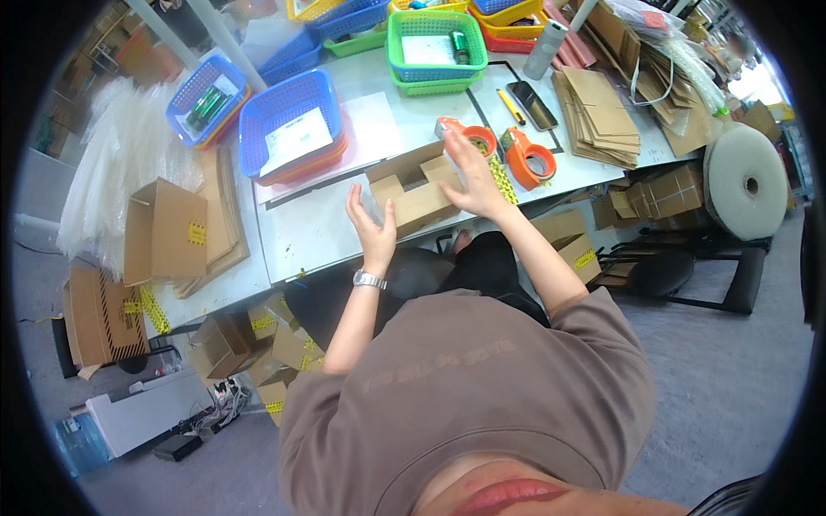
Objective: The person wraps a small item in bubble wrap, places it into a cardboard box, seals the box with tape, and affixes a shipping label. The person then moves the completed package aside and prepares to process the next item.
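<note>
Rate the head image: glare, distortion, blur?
Head view: strong fisheye, a rounded picture with black corners; head view: blown-out patch at the upper right, above the white roll; head view: left hand, right hand and box readable, no heavy motion blur; head view: background at the upper left looks soft.

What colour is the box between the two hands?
The box is brown; the head view shows it.

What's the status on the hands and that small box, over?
Left hand open, beside the box's left. Right hand open, at its right. Small cardboard box on the table, top partly open. Two orange tape dispensers near right hand.
</note>
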Available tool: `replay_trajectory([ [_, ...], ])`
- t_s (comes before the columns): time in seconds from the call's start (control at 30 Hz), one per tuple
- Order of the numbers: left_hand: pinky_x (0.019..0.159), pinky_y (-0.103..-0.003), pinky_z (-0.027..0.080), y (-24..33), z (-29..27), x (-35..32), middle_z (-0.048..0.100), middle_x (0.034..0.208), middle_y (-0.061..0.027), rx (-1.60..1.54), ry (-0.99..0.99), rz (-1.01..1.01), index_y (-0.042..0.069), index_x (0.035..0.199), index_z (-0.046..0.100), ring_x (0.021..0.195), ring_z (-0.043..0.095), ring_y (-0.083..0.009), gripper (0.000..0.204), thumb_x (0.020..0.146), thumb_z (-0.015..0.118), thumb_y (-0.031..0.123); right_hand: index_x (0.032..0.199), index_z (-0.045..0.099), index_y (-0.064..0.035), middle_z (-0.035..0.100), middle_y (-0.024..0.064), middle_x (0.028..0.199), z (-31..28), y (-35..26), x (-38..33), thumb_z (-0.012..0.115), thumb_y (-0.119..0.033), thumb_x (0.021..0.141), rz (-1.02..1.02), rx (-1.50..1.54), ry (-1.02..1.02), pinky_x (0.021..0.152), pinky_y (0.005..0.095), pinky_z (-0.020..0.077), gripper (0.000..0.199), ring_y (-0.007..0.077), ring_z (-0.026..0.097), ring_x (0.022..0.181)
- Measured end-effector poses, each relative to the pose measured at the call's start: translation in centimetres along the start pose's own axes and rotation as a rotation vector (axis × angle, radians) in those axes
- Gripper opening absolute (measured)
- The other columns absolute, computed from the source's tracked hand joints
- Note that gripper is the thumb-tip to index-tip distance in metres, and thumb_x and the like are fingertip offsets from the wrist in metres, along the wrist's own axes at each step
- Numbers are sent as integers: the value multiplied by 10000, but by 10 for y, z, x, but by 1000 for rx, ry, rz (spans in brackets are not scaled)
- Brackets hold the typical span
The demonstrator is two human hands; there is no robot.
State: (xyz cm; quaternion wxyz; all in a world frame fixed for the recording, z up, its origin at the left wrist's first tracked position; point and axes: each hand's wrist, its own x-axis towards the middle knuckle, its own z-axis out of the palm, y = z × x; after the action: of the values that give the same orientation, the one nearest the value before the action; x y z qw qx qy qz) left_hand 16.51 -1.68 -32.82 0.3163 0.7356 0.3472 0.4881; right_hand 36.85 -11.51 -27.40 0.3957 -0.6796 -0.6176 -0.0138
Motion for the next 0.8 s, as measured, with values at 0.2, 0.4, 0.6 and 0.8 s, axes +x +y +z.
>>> replay_trajectory([
  [0.2, 1152, -358, 221, -2, -3, 6, 234, 1537, -233, -151, -352, -132, -44, 1482, 192, 1430, 241, -313, 538, 1021, 360, 175, 1354, 502, -81, 511, 73, 1379, 21, -3, 18, 725, -407, 777, -182, -251, 62, 1094, 486, 295, 699, 316, 424, 1313],
  [0.4, 1158, -349, 200, -12, -10, 8, 197, 1544, -249, -228, -443, -144, -50, 1489, 145, 1440, 211, -327, 553, 1020, 349, 161, 1192, 642, -100, 640, 48, 1238, 9, -13, 13, 709, -493, 782, -196, -360, 111, 1016, 468, 355, 572, 229, 561, 1188],
  [0.6, 1158, -348, 199, -16, -12, 12, 195, 1545, -248, -252, -466, -124, -43, 1494, 129, 1441, 208, -322, 568, 1022, 346, 184, 1215, 629, -96, 630, 56, 1249, 15, -4, -14, 706, -409, 813, -188, -342, -18, 1046, 481, 351, 516, 227, 535, 1240],
  [0.8, 1155, -339, 197, -15, -17, 15, 188, 1550, -239, -178, -527, -91, -18, 1504, 117, 1447, 196, -302, 606, 1030, 378, 255, 1403, 449, -116, 451, 80, 1443, 14, -11, -39, 586, -452, 888, -145, -368, -143, 1116, 534, 245, 630, 278, 375, 1369],
])
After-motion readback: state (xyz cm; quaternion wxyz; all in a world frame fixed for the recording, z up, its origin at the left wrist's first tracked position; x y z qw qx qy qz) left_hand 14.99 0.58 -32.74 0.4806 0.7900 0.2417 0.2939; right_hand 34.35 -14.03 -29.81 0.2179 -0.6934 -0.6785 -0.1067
